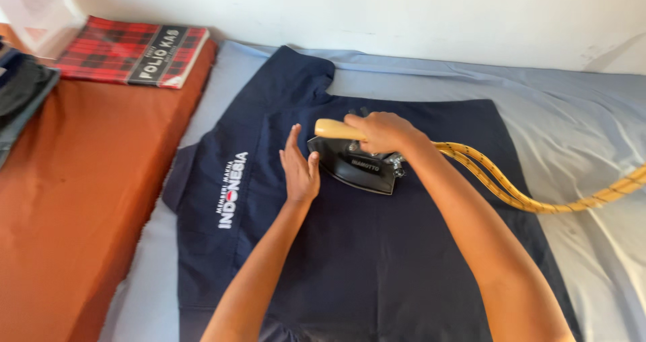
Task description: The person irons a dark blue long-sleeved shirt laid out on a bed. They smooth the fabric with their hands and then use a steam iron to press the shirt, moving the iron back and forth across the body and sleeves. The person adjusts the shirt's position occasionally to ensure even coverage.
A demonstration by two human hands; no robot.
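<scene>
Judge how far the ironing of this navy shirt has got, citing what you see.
Done: the navy shirt lies spread on the blue sheet. In hand: the right hand grips the iron mid-shirt while the left hand presses the cloth flat. Left: the sleeve looks creased.

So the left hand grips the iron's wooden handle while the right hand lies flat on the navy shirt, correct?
Not quite: the hands are swapped. The head view shows the right hand gripping the iron by its wooden handle, while the left hand lies flat on the navy shirt. The rest stands.
</scene>
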